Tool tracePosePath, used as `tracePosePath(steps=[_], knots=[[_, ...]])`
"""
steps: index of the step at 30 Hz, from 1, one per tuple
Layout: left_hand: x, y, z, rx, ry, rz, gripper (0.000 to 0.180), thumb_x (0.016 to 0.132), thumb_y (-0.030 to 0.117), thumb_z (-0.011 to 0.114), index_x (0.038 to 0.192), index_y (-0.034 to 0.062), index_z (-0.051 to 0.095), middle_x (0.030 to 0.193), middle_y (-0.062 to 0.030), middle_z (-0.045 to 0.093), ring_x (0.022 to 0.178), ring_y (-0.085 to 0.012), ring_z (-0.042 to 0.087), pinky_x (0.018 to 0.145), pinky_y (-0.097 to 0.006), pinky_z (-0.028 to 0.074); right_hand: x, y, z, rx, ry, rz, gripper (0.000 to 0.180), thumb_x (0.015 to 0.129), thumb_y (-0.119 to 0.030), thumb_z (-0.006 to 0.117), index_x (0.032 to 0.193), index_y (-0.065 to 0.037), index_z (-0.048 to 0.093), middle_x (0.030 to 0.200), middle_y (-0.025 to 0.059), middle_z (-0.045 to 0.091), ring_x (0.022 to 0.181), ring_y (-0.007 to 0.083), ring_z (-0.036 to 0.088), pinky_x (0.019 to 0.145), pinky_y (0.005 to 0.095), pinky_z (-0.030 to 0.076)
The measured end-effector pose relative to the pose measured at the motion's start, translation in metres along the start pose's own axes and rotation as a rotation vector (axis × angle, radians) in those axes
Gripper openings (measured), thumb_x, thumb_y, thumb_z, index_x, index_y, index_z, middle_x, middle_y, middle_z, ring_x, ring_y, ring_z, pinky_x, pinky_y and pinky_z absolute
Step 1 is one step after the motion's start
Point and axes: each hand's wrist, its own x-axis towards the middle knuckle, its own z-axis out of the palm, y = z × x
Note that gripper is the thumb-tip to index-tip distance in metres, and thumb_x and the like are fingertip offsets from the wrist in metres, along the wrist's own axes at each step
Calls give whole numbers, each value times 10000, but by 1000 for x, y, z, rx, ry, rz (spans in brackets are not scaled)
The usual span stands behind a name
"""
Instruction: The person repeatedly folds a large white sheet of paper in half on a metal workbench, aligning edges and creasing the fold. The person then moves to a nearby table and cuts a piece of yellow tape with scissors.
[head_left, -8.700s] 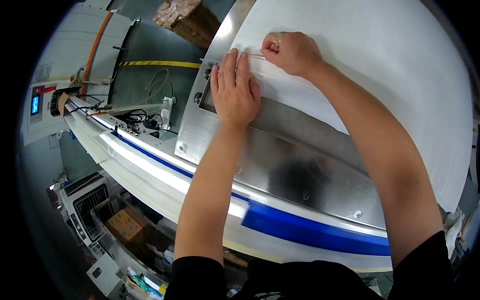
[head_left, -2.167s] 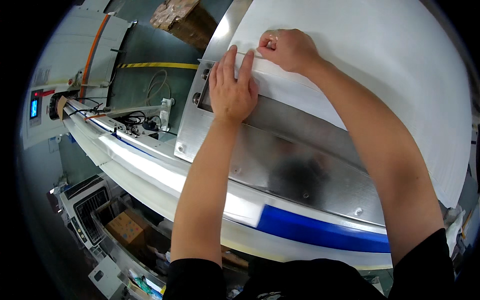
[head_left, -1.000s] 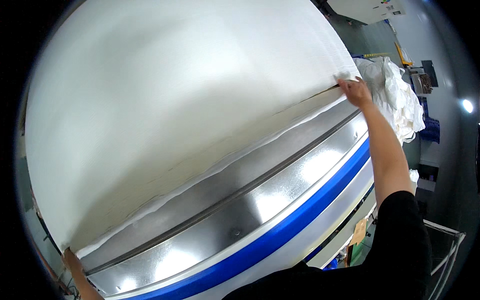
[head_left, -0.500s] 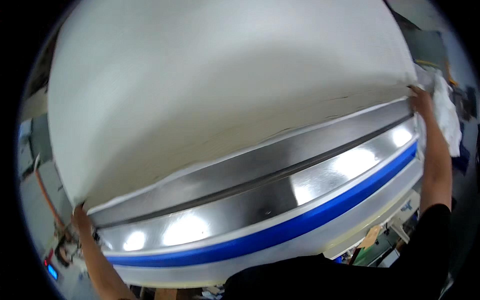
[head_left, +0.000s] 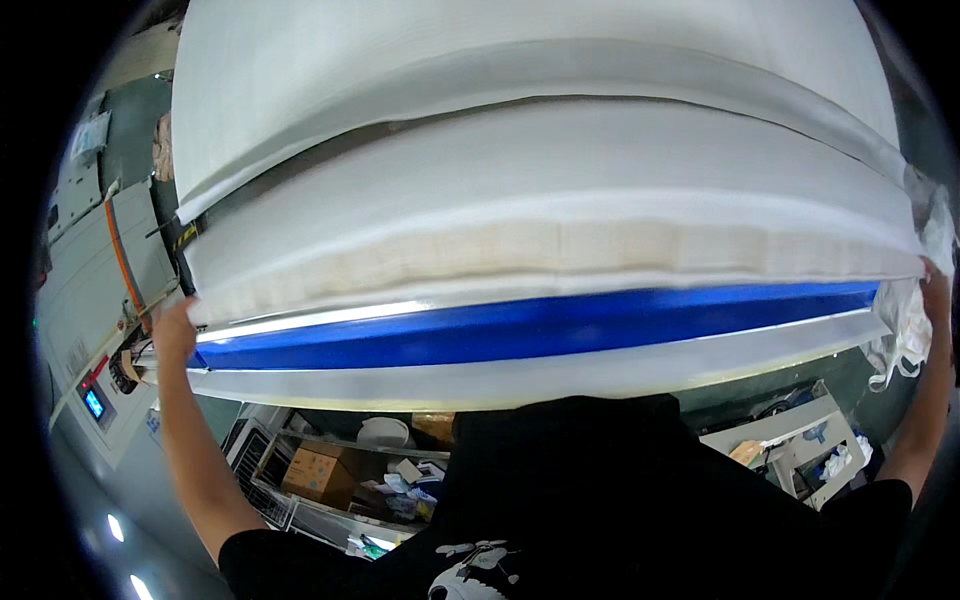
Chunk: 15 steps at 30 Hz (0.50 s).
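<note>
A wide white fabric sheet [head_left: 550, 160] stretches crosswise in front of me, with a faint beige band along its near side. Its near left corner is gripped by my left hand [head_left: 177, 328], fingers closed. At the far right end of the same edge, my right hand [head_left: 934, 285] is closed on the other corner. Just below the edge runs a thin strip of shiny metal [head_left: 330, 318]. A blue band [head_left: 540, 322] and a pale grey-white ledge [head_left: 520, 368] lie nearer to me. Most of the metal surface is hidden beneath the sheet.
Behind a dark gap lies a larger white expanse [head_left: 540, 20]. On the left stands a pale machine cabinet [head_left: 90, 270] with a small lit screen [head_left: 94, 402] and an orange hose [head_left: 122, 260]. Crumpled white plastic [head_left: 905, 325] hangs right. Below are a cardboard box [head_left: 318, 474] and a white frame [head_left: 790, 450].
Both hands have come nearer to me with the sheet's edge. The sheet now covers most of the metal surface, and a dark gap shows behind it.
</note>
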Motion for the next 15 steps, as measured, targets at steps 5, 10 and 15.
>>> tracePosePath(steps=[5, 10, 15], knots=[[-52, 60, 53, 180, -431, 192, 371, 849, 109, 492, 1177, 197, 641, 1229, -69, 622, 1163, -238, 567, 1117, -504, 263, -44, -61, 37, -128, -286, 40, 366, 700, 20, 563, 1049, -57, 642, 1026, 171, 658, 974, 381, 597, 850, 450, 469], [-51, 95, 89, 267, -659, 264, 323, 793, 103, 569, 1089, 160, 687, 1205, -74, 639, 1167, -260, 569, 1081, -490, 318, -71, -63, 80, -297, -491, -84, 339, 758, -61, 602, 1094, -78, 644, 1035, 168, 645, 974, 351, 596, 908, 436, 472], [-34, 114, 102, 318, -807, 273, 303, 783, 103, 602, 1068, 134, 698, 1211, -89, 636, 1152, -272, 582, 977, -466, 432, -73, -79, 102, -345, -532, -79, 235, 834, -89, 561, 1046, -52, 655, 1055, 151, 638, 1072, 320, 557, 965, 416, 436]])
